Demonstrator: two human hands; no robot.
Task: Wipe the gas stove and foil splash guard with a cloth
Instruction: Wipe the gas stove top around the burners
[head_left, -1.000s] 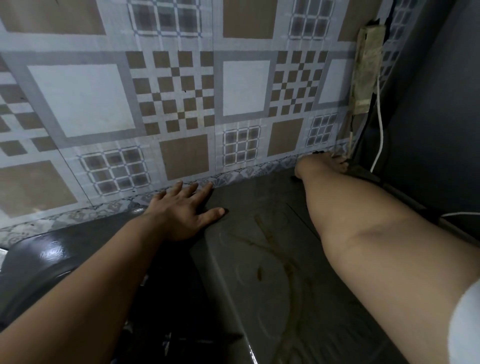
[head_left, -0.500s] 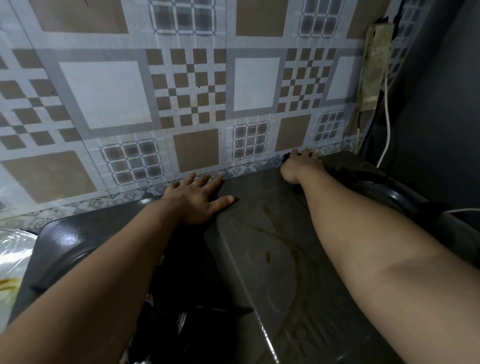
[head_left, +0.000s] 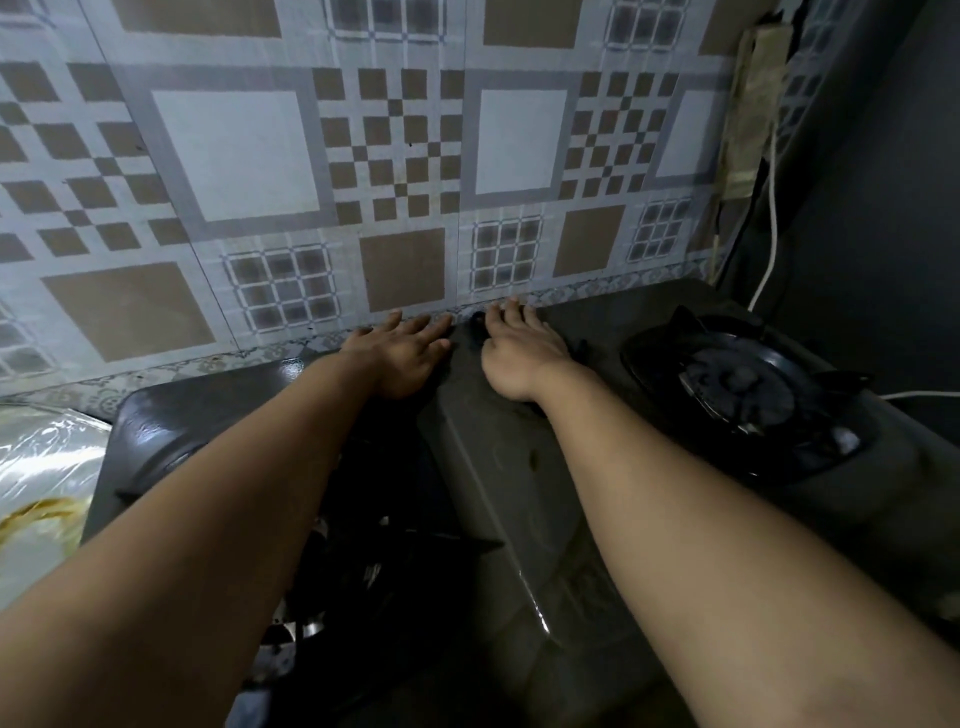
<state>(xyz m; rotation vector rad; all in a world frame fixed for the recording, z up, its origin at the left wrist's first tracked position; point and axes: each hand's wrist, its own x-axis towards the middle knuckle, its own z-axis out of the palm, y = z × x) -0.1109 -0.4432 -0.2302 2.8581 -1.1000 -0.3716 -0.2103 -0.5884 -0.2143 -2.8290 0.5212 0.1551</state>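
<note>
Patterned wall (head_left: 311, 171) behind the stove (head_left: 519, 467); no legible writing.

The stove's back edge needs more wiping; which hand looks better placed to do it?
Right, probably. The right hand presses a dark cloth onto the stove at the back edge; the left hand lies flat and bare beside it.

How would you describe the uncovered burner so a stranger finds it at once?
Start at the patterned tiled wall, then drop to the dark gas stove below it. The burner sits right of the right hand, round with black pronged supports, fully exposed, unlike the one under the left arm.
</note>
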